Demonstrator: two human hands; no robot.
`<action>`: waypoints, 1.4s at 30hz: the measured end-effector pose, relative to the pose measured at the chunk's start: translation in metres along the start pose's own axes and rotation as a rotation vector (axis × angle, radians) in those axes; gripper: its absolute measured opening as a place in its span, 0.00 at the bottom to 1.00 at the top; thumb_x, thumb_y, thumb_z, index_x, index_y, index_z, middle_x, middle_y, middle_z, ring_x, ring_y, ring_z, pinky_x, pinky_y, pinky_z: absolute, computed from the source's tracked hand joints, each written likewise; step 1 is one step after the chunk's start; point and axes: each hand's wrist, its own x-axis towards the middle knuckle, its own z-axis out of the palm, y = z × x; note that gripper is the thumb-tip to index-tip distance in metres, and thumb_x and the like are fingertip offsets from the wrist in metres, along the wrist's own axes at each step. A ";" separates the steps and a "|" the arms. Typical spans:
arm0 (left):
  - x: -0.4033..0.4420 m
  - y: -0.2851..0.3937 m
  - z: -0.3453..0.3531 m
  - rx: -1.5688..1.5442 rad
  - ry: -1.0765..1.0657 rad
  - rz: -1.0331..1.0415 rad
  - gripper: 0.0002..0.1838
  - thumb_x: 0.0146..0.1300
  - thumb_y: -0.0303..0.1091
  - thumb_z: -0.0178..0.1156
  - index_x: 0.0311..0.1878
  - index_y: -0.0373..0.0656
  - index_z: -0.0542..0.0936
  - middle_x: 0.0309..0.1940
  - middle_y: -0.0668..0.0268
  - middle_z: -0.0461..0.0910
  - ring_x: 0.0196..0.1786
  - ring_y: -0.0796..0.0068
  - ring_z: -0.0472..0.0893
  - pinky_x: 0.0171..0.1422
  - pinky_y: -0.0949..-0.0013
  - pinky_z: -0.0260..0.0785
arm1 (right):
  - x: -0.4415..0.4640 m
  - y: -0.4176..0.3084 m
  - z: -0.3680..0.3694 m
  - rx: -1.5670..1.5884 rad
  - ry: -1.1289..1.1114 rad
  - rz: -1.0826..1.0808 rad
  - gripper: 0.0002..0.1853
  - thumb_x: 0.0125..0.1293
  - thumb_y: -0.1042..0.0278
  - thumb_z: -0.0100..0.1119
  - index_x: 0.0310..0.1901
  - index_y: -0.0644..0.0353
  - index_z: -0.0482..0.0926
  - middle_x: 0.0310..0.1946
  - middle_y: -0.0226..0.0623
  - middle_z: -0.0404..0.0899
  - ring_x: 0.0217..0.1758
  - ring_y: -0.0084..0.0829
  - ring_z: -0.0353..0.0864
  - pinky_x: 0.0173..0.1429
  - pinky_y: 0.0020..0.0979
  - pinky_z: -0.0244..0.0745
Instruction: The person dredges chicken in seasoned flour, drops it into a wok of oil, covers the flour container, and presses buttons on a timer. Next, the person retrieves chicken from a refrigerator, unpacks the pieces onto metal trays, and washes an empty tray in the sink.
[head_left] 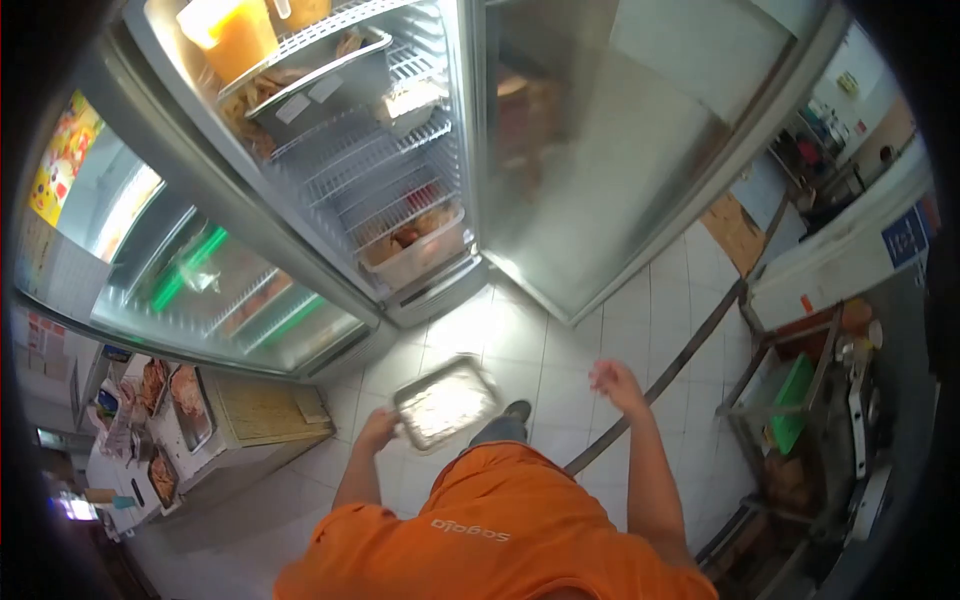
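A shiny rectangular metal tray (445,402) is in my left hand (377,430), which grips its left edge. The tray is held over the tiled floor, and its bright inside shows no clear contents. My right hand (615,385) is raised on the other side, away from the tray, its fingers apart and slightly blurred, with nothing in them. In front of me an upright fridge (375,190) stands with its glass door (610,150) swung open to the right.
Fridge shelves hold a dark bin (325,97), an orange container (228,42) and a clear tub of food (420,245). A closed glass-door fridge (190,260) stands left, above a counter (235,400) with food trays. A metal rack (780,400) stands right.
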 end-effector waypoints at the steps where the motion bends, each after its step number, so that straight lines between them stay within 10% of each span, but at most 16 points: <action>1: 0.058 0.046 0.013 -0.355 -0.062 0.012 0.20 0.60 0.44 0.63 0.47 0.36 0.83 0.40 0.62 0.84 0.41 0.65 0.81 0.48 0.60 0.74 | -0.006 0.004 -0.020 0.028 -0.040 0.063 0.13 0.73 0.68 0.53 0.56 0.61 0.73 0.43 0.35 0.84 0.39 0.25 0.83 0.41 0.27 0.76; 12: 0.271 0.680 0.307 -0.248 -0.932 0.422 0.21 0.65 0.39 0.63 0.59 0.42 0.79 0.51 0.64 0.80 0.53 0.69 0.79 0.46 0.64 0.79 | -0.102 0.108 -0.385 0.629 0.625 0.228 0.38 0.64 0.55 0.70 0.67 0.72 0.66 0.57 0.44 0.78 0.57 0.38 0.79 0.62 0.36 0.72; 29: 0.550 1.109 0.460 -0.686 -0.768 0.153 0.07 0.72 0.41 0.60 0.45 0.51 0.78 0.45 0.71 0.80 0.53 0.72 0.79 0.57 0.61 0.73 | 0.165 0.100 -0.919 0.747 0.578 0.158 0.30 0.65 0.53 0.67 0.57 0.74 0.76 0.49 0.43 0.83 0.52 0.34 0.82 0.59 0.34 0.73; 42: 0.809 1.564 0.552 -0.322 -0.923 0.351 0.10 0.69 0.41 0.63 0.46 0.48 0.81 0.42 0.74 0.81 0.48 0.80 0.79 0.56 0.66 0.73 | 0.373 0.066 -1.280 0.864 0.881 0.205 0.34 0.64 0.58 0.69 0.63 0.76 0.69 0.54 0.50 0.80 0.53 0.37 0.82 0.58 0.37 0.77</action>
